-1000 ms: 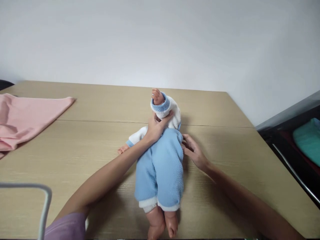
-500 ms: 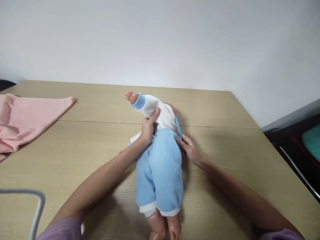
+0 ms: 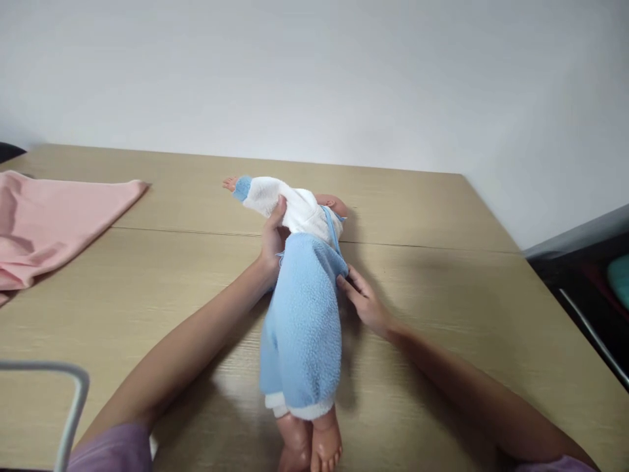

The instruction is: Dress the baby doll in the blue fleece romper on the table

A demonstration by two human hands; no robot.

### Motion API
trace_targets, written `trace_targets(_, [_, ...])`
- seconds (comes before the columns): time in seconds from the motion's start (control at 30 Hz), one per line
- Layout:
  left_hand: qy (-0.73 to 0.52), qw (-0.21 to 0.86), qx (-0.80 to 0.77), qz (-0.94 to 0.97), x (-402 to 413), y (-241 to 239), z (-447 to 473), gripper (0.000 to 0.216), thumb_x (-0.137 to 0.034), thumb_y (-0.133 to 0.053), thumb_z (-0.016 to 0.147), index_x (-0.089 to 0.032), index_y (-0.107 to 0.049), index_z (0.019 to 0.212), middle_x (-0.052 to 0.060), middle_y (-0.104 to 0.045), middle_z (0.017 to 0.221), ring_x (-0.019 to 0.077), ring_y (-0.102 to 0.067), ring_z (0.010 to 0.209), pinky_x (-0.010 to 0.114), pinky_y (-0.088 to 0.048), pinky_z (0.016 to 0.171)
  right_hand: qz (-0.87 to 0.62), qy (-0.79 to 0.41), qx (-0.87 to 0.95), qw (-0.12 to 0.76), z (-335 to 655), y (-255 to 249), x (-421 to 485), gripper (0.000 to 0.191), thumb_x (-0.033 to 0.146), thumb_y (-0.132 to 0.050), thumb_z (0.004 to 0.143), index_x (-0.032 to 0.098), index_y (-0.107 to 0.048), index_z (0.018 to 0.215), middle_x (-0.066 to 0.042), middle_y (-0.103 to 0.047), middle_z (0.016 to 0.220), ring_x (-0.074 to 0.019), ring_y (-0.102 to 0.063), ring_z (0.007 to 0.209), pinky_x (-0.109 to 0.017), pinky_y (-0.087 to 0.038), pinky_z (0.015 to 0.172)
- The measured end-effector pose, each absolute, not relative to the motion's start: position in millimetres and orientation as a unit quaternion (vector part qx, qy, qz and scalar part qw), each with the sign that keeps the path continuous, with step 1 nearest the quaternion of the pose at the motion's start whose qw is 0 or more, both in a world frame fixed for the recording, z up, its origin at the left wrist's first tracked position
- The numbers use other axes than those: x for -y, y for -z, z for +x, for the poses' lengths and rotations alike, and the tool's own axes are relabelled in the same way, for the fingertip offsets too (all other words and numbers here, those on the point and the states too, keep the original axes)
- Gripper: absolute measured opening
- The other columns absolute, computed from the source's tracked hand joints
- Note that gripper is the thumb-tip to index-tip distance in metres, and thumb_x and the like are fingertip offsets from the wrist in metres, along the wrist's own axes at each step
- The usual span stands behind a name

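A baby doll (image 3: pixel 327 436) lies turned on its side in front of me, feet toward me and head at the far end. It wears a white fleece top (image 3: pixel 299 210) with blue cuffs and light blue fleece pants (image 3: pixel 304 314) with white hems and a blue strap (image 3: pixel 331 228). My left hand (image 3: pixel 274 239) is closed round the doll's upper body, thumb on the white top under its raised arm. With my right hand (image 3: pixel 362 298) I pinch the edge of the pants at the waist, by the strap's lower end. The doll's other arm is hidden.
A pink cloth (image 3: pixel 59 223) lies on the left of the wooden table (image 3: pixel 442 314). A bent white tube (image 3: pixel 73 393) rises at the lower left. Behind the table stands a pale wall. A dark chair (image 3: pixel 580 314) is beyond the right edge.
The doll has rolled further onto its side, its raised arm shifting left and its head coming into view. My right hand has pulled the pants' waist edge outward, and the strap is stretched.
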State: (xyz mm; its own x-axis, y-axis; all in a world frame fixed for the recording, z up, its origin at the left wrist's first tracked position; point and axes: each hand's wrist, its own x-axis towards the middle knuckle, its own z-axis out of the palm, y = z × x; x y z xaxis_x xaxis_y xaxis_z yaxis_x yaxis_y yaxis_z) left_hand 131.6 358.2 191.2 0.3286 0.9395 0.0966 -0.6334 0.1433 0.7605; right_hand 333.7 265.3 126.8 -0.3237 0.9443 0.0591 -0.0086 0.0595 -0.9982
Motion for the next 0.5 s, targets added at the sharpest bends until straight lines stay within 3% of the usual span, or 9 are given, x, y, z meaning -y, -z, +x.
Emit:
trace_targets(0.1, [-0.540,0.743,-0.187,0.349,-360.9,-190.1,128.5,0.079,-0.082,-0.048,0.103,-0.013,-0.077,0.127,0.016,-0.084,0.118,0.0380,-0.075,0.125,0.054,-0.056,0.119,-0.397,-0.593,0.551,0.432,322.1,-120.3,-278.1,0.048,0.078,-0.064,0.101,0.032,-0.068,0.113,-0.003,-0.072,0.111,-0.0273,-0.066,0.118,-0.044,-0.055,0.112])
trace_targets(0.2, [-0.549,0.760,-0.188,0.291,-362.5,-188.9,123.4,0.077,-0.079,-0.047,0.105,-0.013,-0.076,0.132,0.014,-0.084,0.123,0.0351,-0.073,0.131,0.053,-0.050,0.126,-0.373,-0.596,0.562,0.437,312.0,-117.1,-294.3,0.054,0.080,-0.070,0.096,0.031,-0.068,0.121,-0.004,-0.075,0.122,-0.0277,-0.067,0.123,-0.045,-0.055,0.115])
trace_targets(0.33, [-0.556,0.770,-0.186,0.254,-363.3,-189.8,117.1,0.086,-0.082,-0.038,0.106,-0.010,-0.073,0.137,0.016,-0.084,0.127,0.0379,-0.067,0.142,0.057,-0.048,0.129,-0.342,-0.588,0.618,0.394,311.3,-120.1,-301.1,0.061,0.081,-0.067,0.098,0.030,-0.067,0.130,-0.006,-0.077,0.128,-0.0295,-0.069,0.126,-0.047,-0.056,0.113])
trace_targets(0.5, [-0.567,0.763,-0.157,0.267,-371.1,-185.8,109.7,0.085,-0.083,-0.036,0.106,-0.012,-0.074,0.134,0.015,-0.083,0.131,0.0372,-0.065,0.147,0.053,-0.047,0.131,-0.343,-0.403,0.806,0.266,329.3,-135.9,-291.1,0.045,0.066,-0.068,0.105,0.022,-0.071,0.116,-0.013,-0.076,0.121,-0.0331,-0.064,0.120,-0.053,-0.053,0.110])
